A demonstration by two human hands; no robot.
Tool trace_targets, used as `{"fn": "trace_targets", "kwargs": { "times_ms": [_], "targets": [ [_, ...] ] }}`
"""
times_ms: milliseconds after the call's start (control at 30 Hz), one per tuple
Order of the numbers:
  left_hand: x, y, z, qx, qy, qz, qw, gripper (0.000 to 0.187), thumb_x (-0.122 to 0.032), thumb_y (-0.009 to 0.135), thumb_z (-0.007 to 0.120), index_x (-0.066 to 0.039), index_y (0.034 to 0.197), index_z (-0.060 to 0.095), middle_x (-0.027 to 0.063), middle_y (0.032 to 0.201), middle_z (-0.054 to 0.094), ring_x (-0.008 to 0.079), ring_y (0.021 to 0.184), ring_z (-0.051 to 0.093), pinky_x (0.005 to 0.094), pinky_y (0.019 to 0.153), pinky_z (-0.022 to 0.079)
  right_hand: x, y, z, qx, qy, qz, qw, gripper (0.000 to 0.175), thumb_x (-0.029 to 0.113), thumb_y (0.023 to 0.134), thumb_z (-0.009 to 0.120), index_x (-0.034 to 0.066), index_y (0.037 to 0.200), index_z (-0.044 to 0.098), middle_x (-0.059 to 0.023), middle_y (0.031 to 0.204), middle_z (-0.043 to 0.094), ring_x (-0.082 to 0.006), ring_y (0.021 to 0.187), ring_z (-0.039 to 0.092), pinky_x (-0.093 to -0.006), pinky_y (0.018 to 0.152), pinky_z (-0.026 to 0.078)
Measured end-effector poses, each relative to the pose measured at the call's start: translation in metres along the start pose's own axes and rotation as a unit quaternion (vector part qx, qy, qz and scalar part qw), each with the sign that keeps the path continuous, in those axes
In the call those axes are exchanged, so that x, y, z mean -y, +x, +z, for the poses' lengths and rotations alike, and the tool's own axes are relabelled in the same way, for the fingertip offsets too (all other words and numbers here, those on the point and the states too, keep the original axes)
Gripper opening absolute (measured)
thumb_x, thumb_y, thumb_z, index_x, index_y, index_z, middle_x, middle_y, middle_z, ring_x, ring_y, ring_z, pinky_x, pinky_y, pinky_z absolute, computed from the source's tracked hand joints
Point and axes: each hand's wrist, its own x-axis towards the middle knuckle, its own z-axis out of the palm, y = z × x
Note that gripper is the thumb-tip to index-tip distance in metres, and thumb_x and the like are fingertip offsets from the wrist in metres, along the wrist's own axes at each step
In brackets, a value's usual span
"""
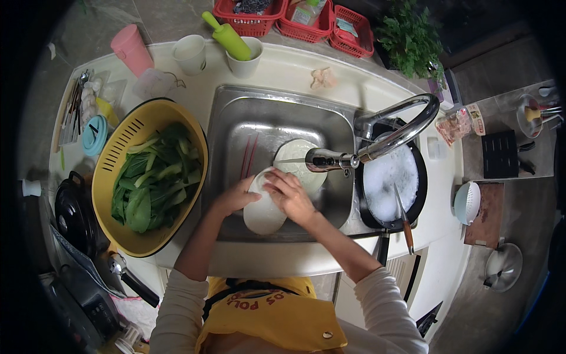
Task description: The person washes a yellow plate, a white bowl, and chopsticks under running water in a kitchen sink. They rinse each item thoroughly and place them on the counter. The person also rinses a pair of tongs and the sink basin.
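Observation:
Over the stainless steel sink, my left hand grips the left edge of a white bowl tilted on its side. My right hand lies against the bowl's upper right part, fingers bent over its rim; whether it grips is unclear. Behind them a second white dish rests in the sink. The chrome faucet head reaches over that dish with a thin stream of water at its mouth. Two red chopsticks lean in the sink to the left.
A yellow colander with leafy greens stands left of the sink. At the right, a black frying pan holds white suds, with a wooden-handled knife across its rim. Paper cups and red baskets stand behind.

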Motion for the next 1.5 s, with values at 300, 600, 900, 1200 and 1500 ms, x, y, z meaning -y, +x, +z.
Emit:
{"fn": "trace_targets", "kwargs": {
  "times_ms": [300, 600, 900, 1200, 1500],
  "targets": [
    [0.008, 0.005, 0.017, -0.071, -0.124, -0.016, 0.99, 0.043, -0.022, 0.09, 0.052, -0.004, 0.128, 0.041, 0.0063, 0.115, 0.053, 0.0136, 0.104, 0.05, 0.0281, 0.088, 0.041, 0.029, 0.003, 0.012, -0.055, -0.035, 0.209, 0.976, 0.032, 0.003, 0.066, 0.063, 0.0023, 0.098, 0.063, -0.0104, 0.113, 0.053, -0.028, 0.103, 0.051, -0.04, 0.081, 0.041],
    [0.033, 0.013, 0.023, -0.268, -0.045, -0.041, 0.962, 0.054, -0.047, 0.093, 0.038, -0.002, 0.12, 0.05, 0.0087, 0.111, 0.056, 0.0152, 0.101, 0.05, 0.0284, 0.088, 0.04, 0.067, -0.028, 0.026, 0.019, 0.002, 0.183, 0.983, 0.036, 0.009, 0.068, 0.061, 0.0043, 0.105, 0.059, -0.0085, 0.116, 0.05, -0.0268, 0.105, 0.048, -0.0402, 0.083, 0.039],
    [0.0, 0.011, 0.028, -0.244, -0.073, -0.059, 0.965, 0.051, -0.048, 0.094, 0.035, -0.003, 0.1, 0.057, 0.0012, 0.085, 0.056, 0.0099, 0.079, 0.049, 0.0253, 0.074, 0.041, 0.069, -0.006, 0.013, 0.02, 0.03, 0.203, 0.978, 0.034, 0.006, 0.068, 0.061, 0.0035, 0.102, 0.061, -0.0111, 0.118, 0.05, -0.0275, 0.105, 0.049, -0.0398, 0.082, 0.038],
    [0.006, 0.016, 0.014, -0.271, 0.04, 0.018, 0.961, 0.041, -0.036, 0.093, 0.045, 0.001, 0.106, 0.055, 0.0097, 0.092, 0.06, 0.0154, 0.085, 0.054, 0.0289, 0.077, 0.042, 0.078, -0.015, 0.001, 0.07, 0.04, 0.12, 0.99, 0.037, 0.008, 0.064, 0.065, 0.0062, 0.102, 0.061, -0.0068, 0.12, 0.051, -0.022, 0.114, 0.046, -0.0384, 0.087, 0.037],
    [-0.015, 0.014, 0.015, -0.12, 0.125, 0.046, 0.984, 0.03, -0.02, 0.088, 0.053, 0.001, 0.11, 0.052, 0.0083, 0.092, 0.061, 0.0128, 0.083, 0.055, 0.0294, 0.075, 0.045, 0.005, 0.0, -0.042, 0.068, -0.088, 0.027, 0.993, 0.028, 0.011, 0.067, 0.063, 0.0076, 0.095, 0.063, -0.0034, 0.118, 0.051, -0.0216, 0.116, 0.044, -0.0385, 0.089, 0.035]
  ]
}}
